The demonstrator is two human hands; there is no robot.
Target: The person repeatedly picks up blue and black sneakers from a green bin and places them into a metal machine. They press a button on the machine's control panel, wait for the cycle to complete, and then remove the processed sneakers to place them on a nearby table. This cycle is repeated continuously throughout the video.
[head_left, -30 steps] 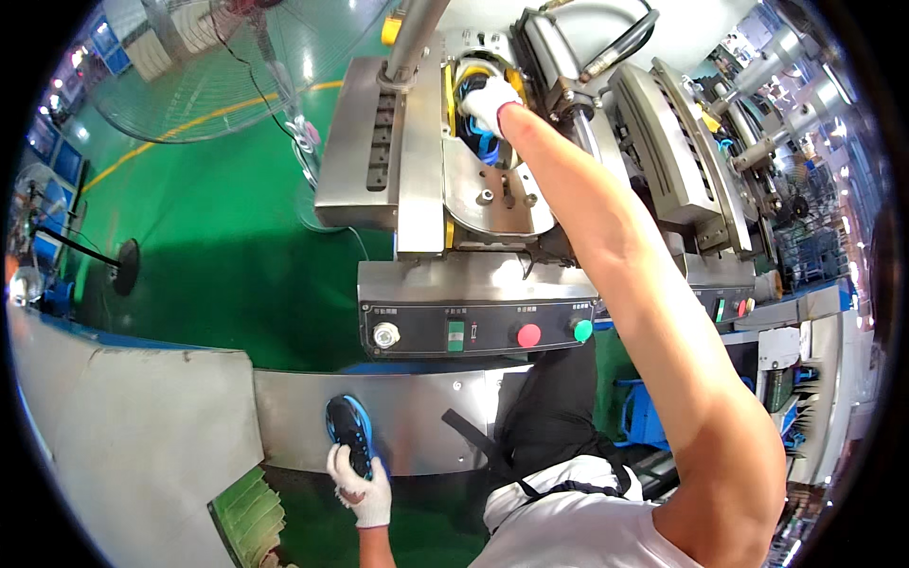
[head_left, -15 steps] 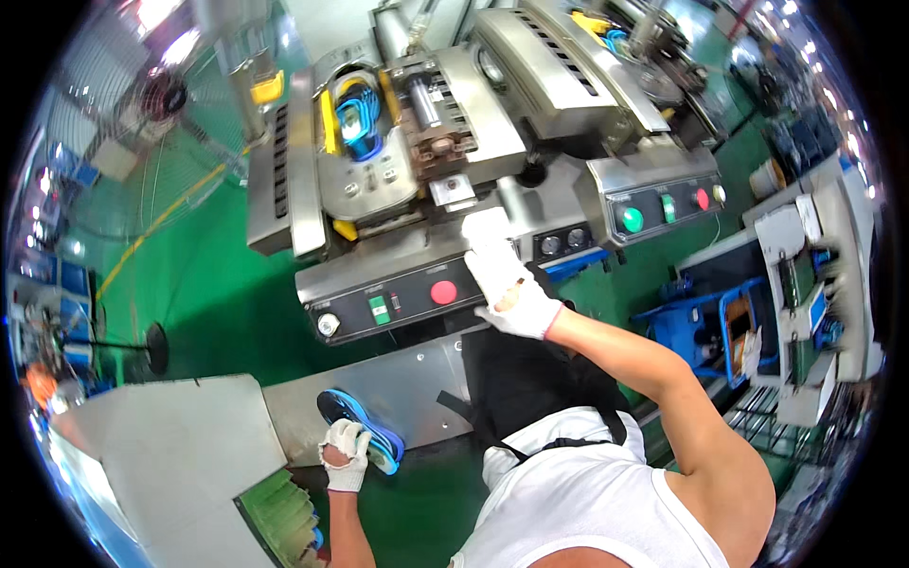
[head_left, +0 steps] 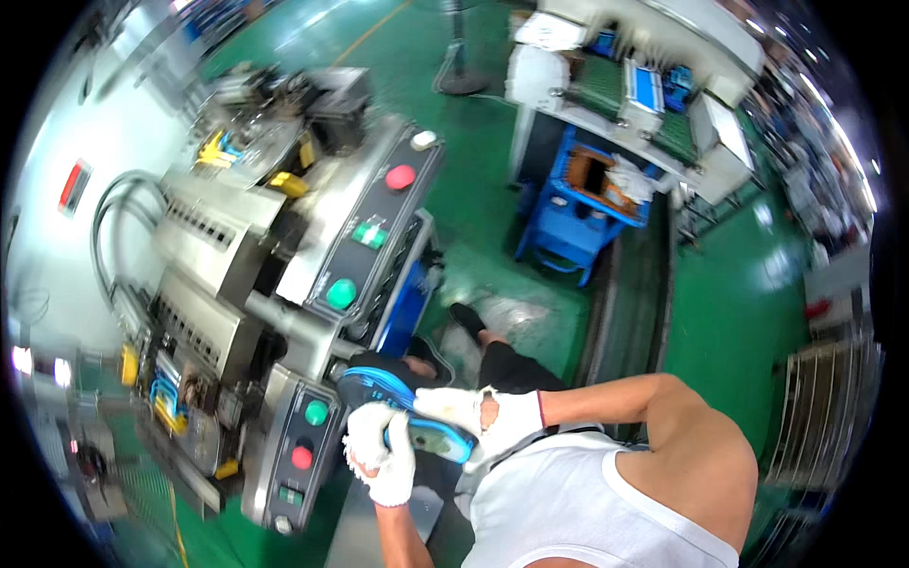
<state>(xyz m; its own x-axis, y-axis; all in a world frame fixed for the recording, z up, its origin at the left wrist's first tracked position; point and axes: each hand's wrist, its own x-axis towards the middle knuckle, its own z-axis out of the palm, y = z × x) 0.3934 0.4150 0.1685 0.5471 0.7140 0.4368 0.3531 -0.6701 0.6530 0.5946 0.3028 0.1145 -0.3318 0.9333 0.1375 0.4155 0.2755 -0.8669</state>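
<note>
A black and blue shoe (head_left: 443, 439) is held low in front of my body, close to the machine's front corner. My left hand (head_left: 381, 456), in a white knit glove, is closed around its near side, with the thumb over the shoe's edge. From the other side my right hand (head_left: 492, 417), gloved the same way, grips it with the fingers laid along its edge; the right thumb is hidden. Beside my left hand is a control panel (head_left: 295, 454) with green and red buttons. Blur hides the finer detail of the shoe.
The metal machine (head_left: 213, 312) fills the left, with a second button panel (head_left: 365, 227) farther off. A blue cart (head_left: 566, 227) stands ahead to the right, below a conveyor bench (head_left: 606, 118). A wire rack (head_left: 819, 417) is at the far right.
My view and body have turned right. My left hand has lifted the shoe from the metal shelf; my right hand has left the machine's panel and joined it on the shoe.
</note>
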